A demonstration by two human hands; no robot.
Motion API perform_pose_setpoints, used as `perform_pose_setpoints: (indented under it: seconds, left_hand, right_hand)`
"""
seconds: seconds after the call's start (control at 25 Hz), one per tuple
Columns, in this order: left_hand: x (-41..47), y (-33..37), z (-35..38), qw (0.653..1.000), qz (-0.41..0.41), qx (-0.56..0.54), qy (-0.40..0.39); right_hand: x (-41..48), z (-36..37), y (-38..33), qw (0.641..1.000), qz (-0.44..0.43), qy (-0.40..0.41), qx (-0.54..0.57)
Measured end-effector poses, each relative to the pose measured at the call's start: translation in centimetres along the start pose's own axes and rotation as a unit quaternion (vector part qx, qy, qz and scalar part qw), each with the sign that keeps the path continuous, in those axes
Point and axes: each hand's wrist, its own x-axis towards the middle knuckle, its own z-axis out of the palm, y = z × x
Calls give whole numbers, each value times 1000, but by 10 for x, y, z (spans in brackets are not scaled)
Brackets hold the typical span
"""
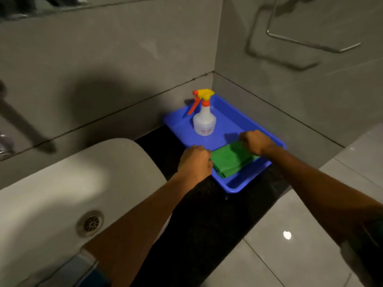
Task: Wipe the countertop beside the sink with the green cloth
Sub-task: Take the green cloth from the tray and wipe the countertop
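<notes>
Fingers of your left hand (194,160) and right hand (256,141) curl closed, pinching opposite edges of the folded green cloth (230,160) to lift it from the shallow blue plastic tray (234,187) parked clear of the black desk (199,214).

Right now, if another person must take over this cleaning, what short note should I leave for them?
Left hand: closed on the left edge of the green cloth.
Right hand: closed on the cloth's far right corner.
The cloth lies folded in the blue tray, near its front; a spray bottle stands upright at the tray's back. The tray sits on the dark countertop, right of the white sink.
Done: cloth gripped only.
Left: lift the cloth out, wipe the countertop.
</notes>
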Motion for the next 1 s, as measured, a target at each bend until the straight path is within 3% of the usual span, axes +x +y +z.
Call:
perform_pose_setpoints:
  seconds: [0.16, 0.28, 0.4, 0.48, 0.6, 0.68, 0.76, 0.88, 0.96, 1.0]
  left_hand:
    - [58, 19, 66, 996, -44, -9, -80]
    - [83, 23, 91, 988, -83, 28, -124]
    - [102, 26, 90, 982, -133, 12, -132]
    - [103, 26, 81, 987, -119, -6, -105]
    - [94, 18, 52, 987, -69, -125, -78]
    - [79, 8, 23, 971, -81, -218, -56]
    - [51, -8, -12, 944, -101, -314, 16]
    - [-11, -45, -59, 869, -113, -454, 162]
    - [-52, -62, -79, 830, -110, -509, 203]
    - [-83, -78, -90, 824, -112, -510, 220]
  right_hand:
    - [44, 38, 29, 987, -16, -37, -155]
    - [56, 56, 28, 977, -55, -34, -203]
    - [54, 51, 29, 970, -55, -25, -234]
    - [42, 37, 29, 967, -44, 13, -250]
    - [15, 7, 33, 987, -23, 32, -153]
    - [-3, -20, 32, 999, 0, -6, 48]
    - [-24, -41, 16, 952, 10, -39, 305]
    - [-61, -46, -38, 784, 7, -7, 621]
    - [-82, -32, -78, 700, 25, 23, 714]
    - [-92, -24, -111, 687, 20, 28, 726]
